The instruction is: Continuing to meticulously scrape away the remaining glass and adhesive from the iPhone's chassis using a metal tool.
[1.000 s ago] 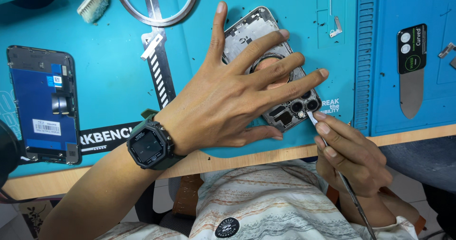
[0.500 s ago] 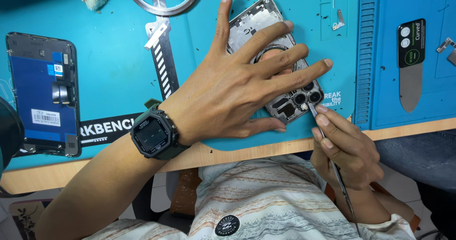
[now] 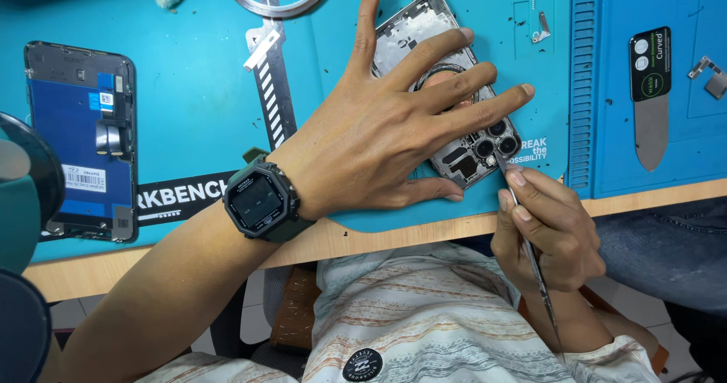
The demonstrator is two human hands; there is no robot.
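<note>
While both hands work at the near edge of the bench, the scene reads so:

Left hand: left hand (image 3: pixel 379 137) lies flat and spread wide over the phone housing (image 3: pixel 447 95), fingers splayed, pinning it to the blue mat (image 3: pixel 197 118); nothing is gripped, only pressed down; a dark wristwatch (image 3: pixel 259 200) sits on that wrist.

Right hand: right hand (image 3: pixel 547 231) is closed in a pen-like pinch on a thin metal tool (image 3: pixel 530 246); its tip meets the housing at the camera corner.

Phone housing: opened, bare metal inside, tilted on the mat near the wooden bench edge; camera rings (image 3: pixel 496 137) at its near right corner.

Step in hand: by my reading, fine work at the camera cluster, prying or picking at a small part.

Next move calls for: steady downward pressure from the flat hand; small, controlled tip movement, since the tool could slip.

Labels and signs: white block lettering on a black band along the mat's near edge; a black rounded tag on the flat metal spatula (image 3: pixel 651 103) at right; a white barcode sticker on the detached screen (image 3: pixel 79 140) at left.
</note>
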